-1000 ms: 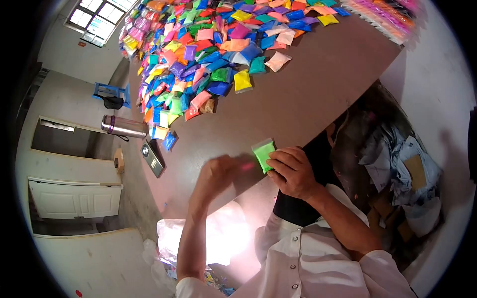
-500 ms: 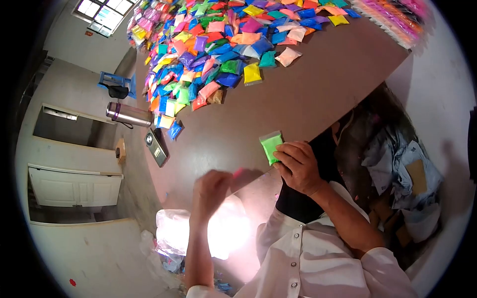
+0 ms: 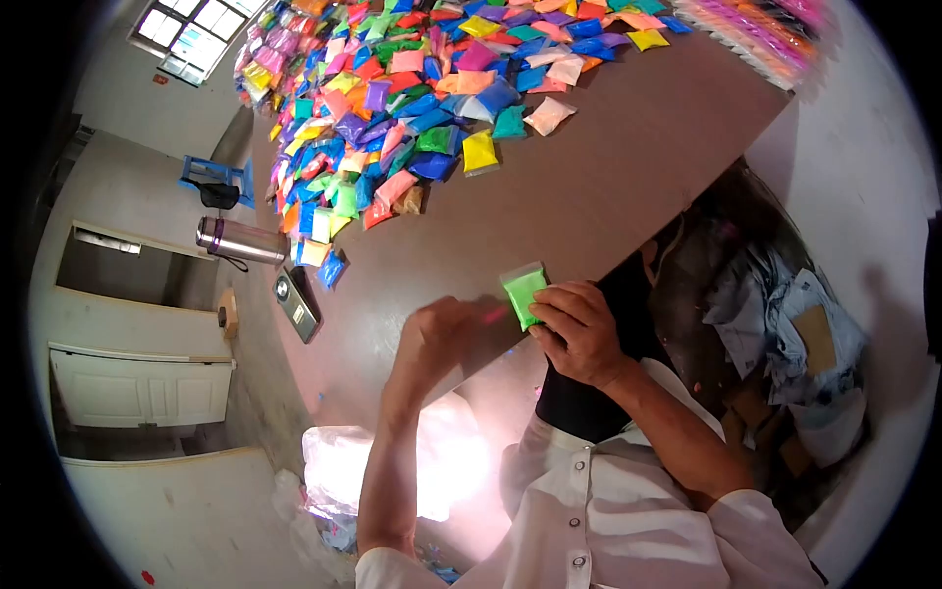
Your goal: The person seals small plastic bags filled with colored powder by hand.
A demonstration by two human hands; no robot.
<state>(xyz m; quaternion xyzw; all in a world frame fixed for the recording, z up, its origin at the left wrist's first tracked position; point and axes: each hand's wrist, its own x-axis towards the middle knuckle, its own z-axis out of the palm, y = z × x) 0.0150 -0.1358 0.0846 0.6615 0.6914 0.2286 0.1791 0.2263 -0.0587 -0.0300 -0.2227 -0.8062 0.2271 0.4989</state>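
Note:
My right hand (image 3: 579,332) pinches the side of a small clear bag of bright green filling (image 3: 525,293), held upright near the table's front edge. My left hand (image 3: 439,337) is curled closed to the left of that bag and smeared by motion. A small blurred pink object (image 3: 496,314) sticks out from its fingers towards the green bag; its kind I cannot make out. Whether it touches the bag is unclear.
A large pile of small coloured bags (image 3: 392,118) covers the back left of the brown table (image 3: 589,196). A phone (image 3: 296,306) and a steel thermos (image 3: 242,240) are at the left edge. Pink and orange packs (image 3: 756,39) lie back right. Clear plastic (image 3: 334,461) sits front left.
My left hand has moved up and slightly right, bringing the pink object closer to the green bag. My right hand still holds the bag. The whole view has shifted slightly.

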